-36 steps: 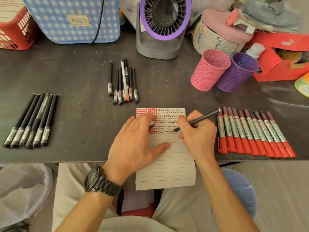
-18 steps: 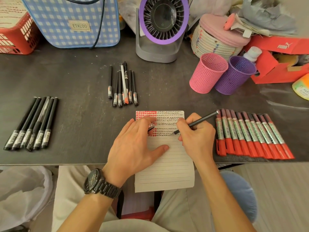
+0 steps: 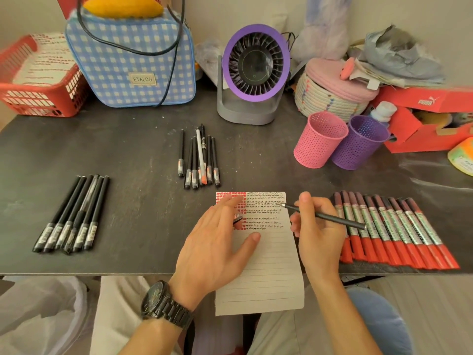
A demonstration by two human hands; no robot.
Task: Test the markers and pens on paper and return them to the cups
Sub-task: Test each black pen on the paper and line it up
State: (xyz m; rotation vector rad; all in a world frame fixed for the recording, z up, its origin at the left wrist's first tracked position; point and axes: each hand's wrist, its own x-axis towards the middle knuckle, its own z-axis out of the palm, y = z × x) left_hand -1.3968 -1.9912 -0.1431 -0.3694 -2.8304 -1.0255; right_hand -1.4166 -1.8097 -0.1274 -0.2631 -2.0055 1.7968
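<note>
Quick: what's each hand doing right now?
Left hand: open, flat on the paper, small dark piece at its fingers.
Right hand: holding a black pen.

The desk [image 3: 133,149] is dark and matt. The sheet [image 3: 271,272] is lined paper. The pink cup [image 3: 318,142] and purple cup [image 3: 358,144] are plastic with tiny holes. The markers [image 3: 394,226] look shiny, the pen [image 3: 330,217] matt.

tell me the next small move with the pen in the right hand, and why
Likely cap it: bring the pen tip to the small dark piece, seemingly its cap, tucked under the left hand's fingers. The right hand has the pen in its grip, tip apparently lifted off the paper, whose top rows already carry test marks.
</note>
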